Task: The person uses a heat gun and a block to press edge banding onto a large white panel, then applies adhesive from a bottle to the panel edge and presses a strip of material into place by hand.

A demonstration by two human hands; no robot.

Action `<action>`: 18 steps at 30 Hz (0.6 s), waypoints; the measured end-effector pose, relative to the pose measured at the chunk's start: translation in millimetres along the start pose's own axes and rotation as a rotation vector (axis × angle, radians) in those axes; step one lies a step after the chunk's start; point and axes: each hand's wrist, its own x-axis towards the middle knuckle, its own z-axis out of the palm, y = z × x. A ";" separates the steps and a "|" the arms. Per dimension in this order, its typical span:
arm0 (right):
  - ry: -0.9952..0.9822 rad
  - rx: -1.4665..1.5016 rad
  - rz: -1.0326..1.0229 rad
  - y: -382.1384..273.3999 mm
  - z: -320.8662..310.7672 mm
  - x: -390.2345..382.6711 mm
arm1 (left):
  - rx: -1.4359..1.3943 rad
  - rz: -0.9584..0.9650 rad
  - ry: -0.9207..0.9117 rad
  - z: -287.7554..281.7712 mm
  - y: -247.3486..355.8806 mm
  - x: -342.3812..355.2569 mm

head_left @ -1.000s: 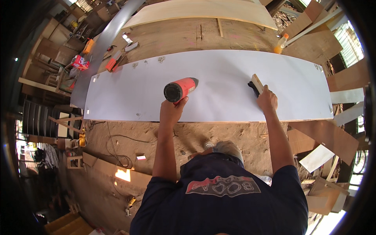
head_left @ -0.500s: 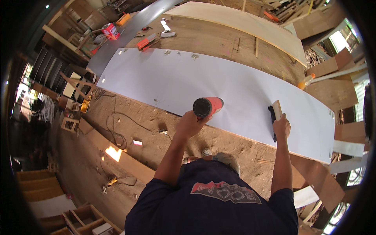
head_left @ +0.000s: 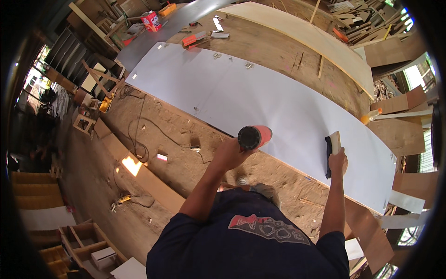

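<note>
A long pale bluish-white panel (head_left: 218, 93) lies in front of me, running from far left to near right. My left hand (head_left: 231, 154) is wrapped round the handle of a red and black heat gun (head_left: 254, 137), held over the panel's near edge. The gun's round black rear end faces me; its nozzle tip is hidden. Farther right, my right hand (head_left: 338, 162) grips a light wooden block (head_left: 336, 141) with black cloth (head_left: 328, 156) along its left side. The cloth appears to rest on the panel.
Beyond the panel lies a second long, pale wooden board (head_left: 297, 29). A red tool (head_left: 193, 40) rests by the panel's far-left edge, and a red-and-white can (head_left: 151, 21) stands on a dark sheet. Cables (head_left: 139, 135) run over the dirt floor; a divided wooden box (head_left: 88, 242) sits lower left.
The head view has turned, so the panel and surroundings sit differently in the picture. Both hands keep their holds on the heat gun and the block and stay over the panel.
</note>
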 end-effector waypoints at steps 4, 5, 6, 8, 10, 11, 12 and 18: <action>0.037 -0.036 -0.030 1.3 4.7 -0.6 | 0.023 -0.036 -0.015 -4.7 0.9 -12.5; 0.061 -0.027 -0.038 0.5 5.6 -2.7 | 0.015 -0.046 0.007 -5.4 -0.2 -15.2; 0.069 -0.032 -0.068 -1.7 5.0 -5.3 | 0.007 -0.076 -0.006 -5.3 -0.8 -17.8; 0.120 -0.018 -0.069 -1.9 7.1 -7.8 | -0.016 -0.125 0.015 -9.1 3.0 -24.0; 0.086 -0.029 -0.061 1.9 5.0 -8.2 | -0.055 -0.088 0.006 -20.2 18.0 -29.9; 0.090 -0.032 -0.080 4.0 8.0 -5.6 | -0.070 -0.105 0.045 -18.1 12.6 -32.2; 0.096 -0.036 -0.092 10.4 13.0 -0.9 | -0.076 -0.052 0.062 -11.6 4.7 -31.8; 0.179 -0.045 -0.206 16.1 24.2 5.0 | -0.115 -0.033 0.136 -3.2 -14.4 -42.2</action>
